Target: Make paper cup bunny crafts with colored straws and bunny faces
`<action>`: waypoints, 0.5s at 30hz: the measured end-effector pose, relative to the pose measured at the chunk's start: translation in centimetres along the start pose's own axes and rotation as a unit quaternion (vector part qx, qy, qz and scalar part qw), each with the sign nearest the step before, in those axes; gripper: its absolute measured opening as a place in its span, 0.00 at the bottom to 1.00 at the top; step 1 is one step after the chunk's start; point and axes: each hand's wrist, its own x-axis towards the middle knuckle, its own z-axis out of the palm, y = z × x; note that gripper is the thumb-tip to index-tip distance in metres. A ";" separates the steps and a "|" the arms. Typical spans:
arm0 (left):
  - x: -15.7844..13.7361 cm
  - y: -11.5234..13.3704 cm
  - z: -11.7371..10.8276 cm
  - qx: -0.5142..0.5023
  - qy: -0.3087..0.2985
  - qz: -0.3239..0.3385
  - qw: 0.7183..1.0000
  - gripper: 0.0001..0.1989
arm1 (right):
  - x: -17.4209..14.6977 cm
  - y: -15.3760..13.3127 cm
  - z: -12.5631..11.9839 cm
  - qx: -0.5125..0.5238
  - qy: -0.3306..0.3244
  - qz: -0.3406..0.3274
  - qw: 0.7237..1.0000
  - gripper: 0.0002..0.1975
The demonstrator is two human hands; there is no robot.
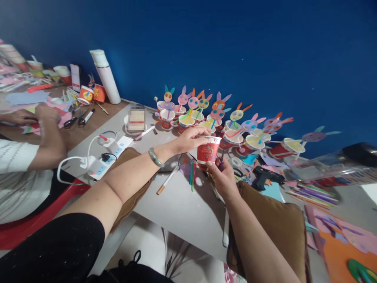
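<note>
while upright, red cup (207, 152) in two-handed grip, left hand (191, 139) at top, right hand (225, 177) below

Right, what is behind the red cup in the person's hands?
Behind the red cup are paper cups with rabbit-eared figures, then a blue wall. What the cup covers is hidden.

Between my left hand (191, 140) and right hand (223, 177), mid-frame, is a round red paper cup (207, 152), before rabbit-topped red paper cups (233, 138); a long white plastic power strip (126, 143) lies left.
</note>
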 end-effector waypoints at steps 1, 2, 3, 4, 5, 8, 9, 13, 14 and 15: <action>0.0 0.0 0.0 0.002 0.001 -0.002 1.000 0.07 | 0.0 0.0 0.0 0.000 0.002 0.003 1.000 0.24; -0.1 0.0 0.0 0.006 0.001 -0.003 1.000 0.08 | 0.0 0.0 0.0 0.000 0.005 0.006 1.000 0.25; -0.1 0.0 0.1 0.009 0.001 -0.004 1.000 0.08 | 0.0 0.0 0.0 0.000 0.008 0.009 1.000 0.25; -0.1 0.0 0.1 0.014 0.002 -0.004 1.000 0.09 | 0.0 0.0 0.0 0.001 0.011 0.011 1.000 0.26; -0.2 0.0 0.1 0.019 0.002 -0.003 1.000 0.09 | 0.0 0.1 -0.1 0.001 0.014 0.012 1.000 0.26; -0.2 -0.1 0.1 0.036 0.003 0.011 0.999 0.08 | 0.0 0.1 -0.1 0.003 0.013 0.015 1.000 0.26; -0.2 -0.1 0.1 0.040 0.004 0.016 0.999 0.08 | 0.0 0.1 0.0 0.004 0.011 0.015 1.000 0.25; -0.3 -0.2 0.1 0.049 0.001 0.024 0.999 0.09 | 0.1 0.3 0.0 0.002 0.008 0.009 1.000 0.25; -0.3 -0.2 0.2 0.050 -0.002 0.022 0.999 0.09 | 0.1 0.3 0.0 -0.003 0.005 0.000 1.000 0.25; -0.3 -0.2 0.2 0.051 -0.004 0.020 0.999 0.09 | 0.1 0.4 0.0 -0.009 0.002 -0.009 1.000 0.25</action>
